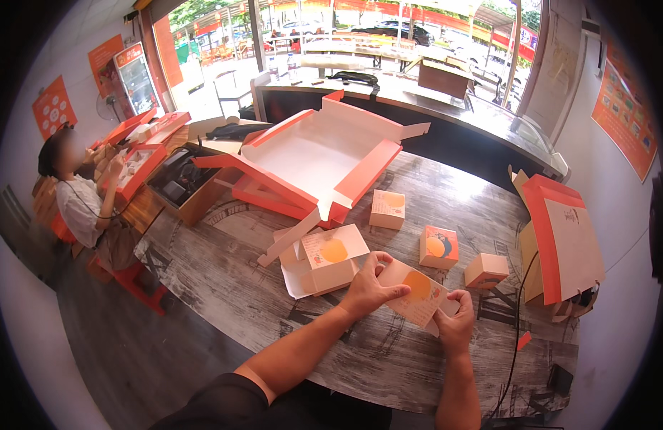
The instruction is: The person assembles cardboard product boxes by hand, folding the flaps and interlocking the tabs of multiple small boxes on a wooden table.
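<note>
Between my two hands is a small cream carton (415,292) with an orange round print, held above the table and tilted. My left hand (369,288) grips its left end, thumb across the printed face. At the right end my right hand (455,324) pinches the edge beside a flap. Left of them lies a group of cream cartons (334,248) with the same orange print, partly stacked on a white piece. Three small boxes stand beyond my hands: a cream one (387,209), an orange printed one (439,247) and another cream one (487,271).
A large open orange box (310,154) with a white inside lies at the table's far side. An orange and cream bag (561,244) stands at the right, near a black cable (521,308). A carton with black items (181,179) sits left, near a seated person (84,193).
</note>
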